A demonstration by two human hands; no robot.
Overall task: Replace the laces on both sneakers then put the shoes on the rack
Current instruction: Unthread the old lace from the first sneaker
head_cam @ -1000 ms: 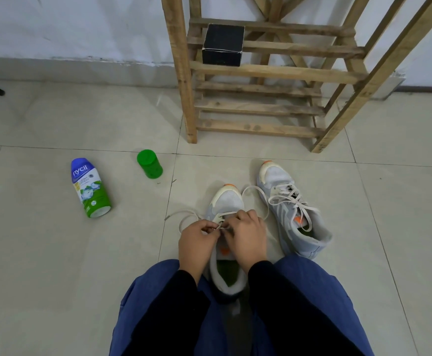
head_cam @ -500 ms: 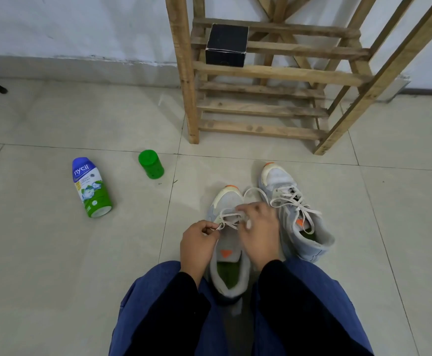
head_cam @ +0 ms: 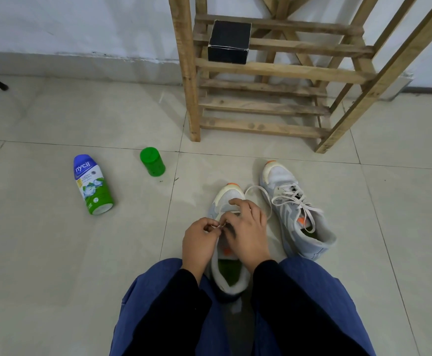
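While the near sneaker (head_cam: pixel 229 199) is kept on the floor between the knees, its long axis running straight ahead and its toe pointed away, the lace (head_cam: pixel 258 191) is pinched near its tip by the left hand (head_cam: pixel 200 237). The right hand (head_cam: pixel 248 235) is laid over the eyelets; whether anything is gripped cannot be told. The lace is judged light, limp and slippery, best taken near its tip. Just to the right, the laced second sneaker (head_cam: pixel 297 217) is angled toe-away toward the rack (head_cam: pixel 274 70).
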